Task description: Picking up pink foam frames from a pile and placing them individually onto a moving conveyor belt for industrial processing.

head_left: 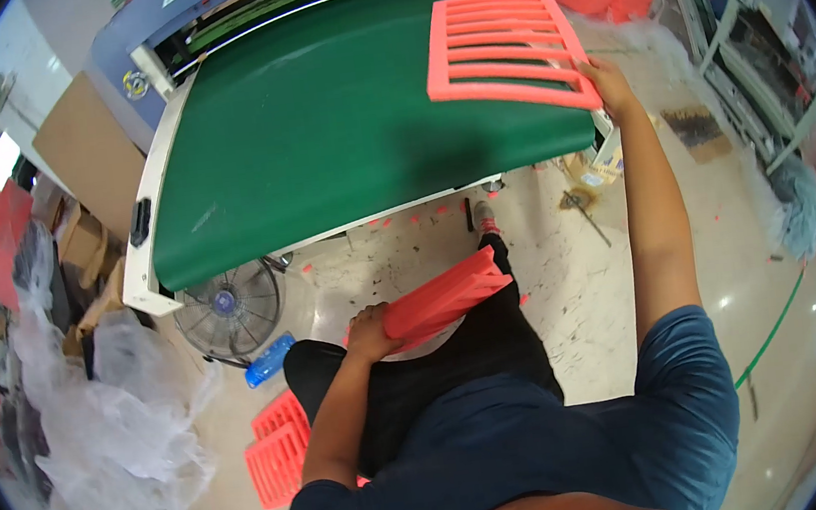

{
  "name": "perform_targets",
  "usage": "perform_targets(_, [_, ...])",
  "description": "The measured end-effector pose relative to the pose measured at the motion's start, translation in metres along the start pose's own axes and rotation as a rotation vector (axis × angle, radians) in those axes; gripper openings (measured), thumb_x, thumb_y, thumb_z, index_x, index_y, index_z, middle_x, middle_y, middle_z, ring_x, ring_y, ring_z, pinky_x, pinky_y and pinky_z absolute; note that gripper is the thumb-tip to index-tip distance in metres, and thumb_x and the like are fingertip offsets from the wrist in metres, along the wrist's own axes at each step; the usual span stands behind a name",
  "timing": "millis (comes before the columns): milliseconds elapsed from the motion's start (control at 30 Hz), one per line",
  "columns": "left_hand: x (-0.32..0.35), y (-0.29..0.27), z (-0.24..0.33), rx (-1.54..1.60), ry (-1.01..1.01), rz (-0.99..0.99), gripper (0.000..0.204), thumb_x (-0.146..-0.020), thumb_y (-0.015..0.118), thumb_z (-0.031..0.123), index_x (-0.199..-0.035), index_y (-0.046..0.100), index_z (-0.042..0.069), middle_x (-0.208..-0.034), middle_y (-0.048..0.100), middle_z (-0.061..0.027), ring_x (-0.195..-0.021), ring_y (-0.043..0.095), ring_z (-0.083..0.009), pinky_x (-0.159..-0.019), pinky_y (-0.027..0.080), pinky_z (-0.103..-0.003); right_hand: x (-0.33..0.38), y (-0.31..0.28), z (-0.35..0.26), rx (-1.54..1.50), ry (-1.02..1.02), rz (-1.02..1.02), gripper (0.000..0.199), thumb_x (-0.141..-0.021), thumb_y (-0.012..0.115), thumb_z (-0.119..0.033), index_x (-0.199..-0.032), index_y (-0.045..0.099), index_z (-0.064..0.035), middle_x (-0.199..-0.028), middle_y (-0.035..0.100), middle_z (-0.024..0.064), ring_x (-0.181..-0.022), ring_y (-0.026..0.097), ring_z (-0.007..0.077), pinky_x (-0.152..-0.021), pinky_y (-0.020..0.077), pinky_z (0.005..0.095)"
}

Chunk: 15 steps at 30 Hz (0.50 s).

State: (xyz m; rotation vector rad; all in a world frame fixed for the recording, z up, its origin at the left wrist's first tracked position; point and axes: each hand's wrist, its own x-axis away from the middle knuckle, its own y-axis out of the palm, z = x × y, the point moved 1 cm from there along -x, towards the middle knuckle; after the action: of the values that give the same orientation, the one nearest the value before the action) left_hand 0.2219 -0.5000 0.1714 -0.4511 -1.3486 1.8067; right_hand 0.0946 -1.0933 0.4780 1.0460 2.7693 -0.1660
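Here we are, seated at the green belt of the conveyor machine, and our right hand reaches out at full stretch, fingers pinched on the near corner of a coral-pink slatted foam frame lying flat on the belt's right side, held at the edge so it can sit square on the surface. Meanwhile our left hand grips the end of a stack of coral-pink foam pieces, propped on our lap, close by and within easy reach. Down on the floor by our left leg lie more pink slatted frames, beside a round grey fan and a blue plastic bottle.
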Motion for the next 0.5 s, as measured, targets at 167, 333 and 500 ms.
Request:
perform_targets(167, [0.008, 0.015, -0.027, -0.001, 0.049, 0.081, 0.090, -0.060, 0.085, 0.046, -0.137, 0.053, 0.012, -0.128, 0.059, -0.0165, -0.121, 0.056, -0.0363, -0.102, 0.045, -0.050, 0.008, -0.011, 0.008, 0.033, -0.027, -0.159, 0.029, -0.097, 0.063, -0.026, -0.114, 0.066, -0.0029, -0.087, 0.067, 0.0037, -0.072, 0.063, 0.0134, -0.065, 0.0529, 0.0293])
perform_targets(333, [0.017, -0.004, -0.022, -0.013, -0.016, 0.146, 0.089, -0.059, 0.084, 0.045, -0.135, 0.054, 0.011, -0.126, 0.060, -0.0163, -0.122, 0.056, -0.0349, -0.102, 0.045, -0.049, 0.019, 0.018, 0.004, 0.324, -0.035, -0.018, 0.037, -0.099, 0.065, -0.024, -0.124, 0.067, 0.0029, -0.107, 0.071, 0.0061, -0.090, 0.067, 0.0133, -0.078, 0.0535, 0.0284])
perform_targets(500, [0.022, 0.003, -0.027, 0.076, -0.073, 0.147, 0.096, -0.056, 0.087, 0.048, -0.138, 0.051, 0.011, -0.130, 0.058, -0.0141, -0.124, 0.054, -0.0344, -0.106, 0.041, -0.048, -0.008, 0.037, -0.011, 0.500, -0.031, -0.117, 0.032, -0.101, 0.063, -0.024, -0.117, 0.070, 0.0027, -0.101, 0.073, 0.0046, -0.087, 0.066, 0.0116, -0.079, 0.0513, 0.0260])
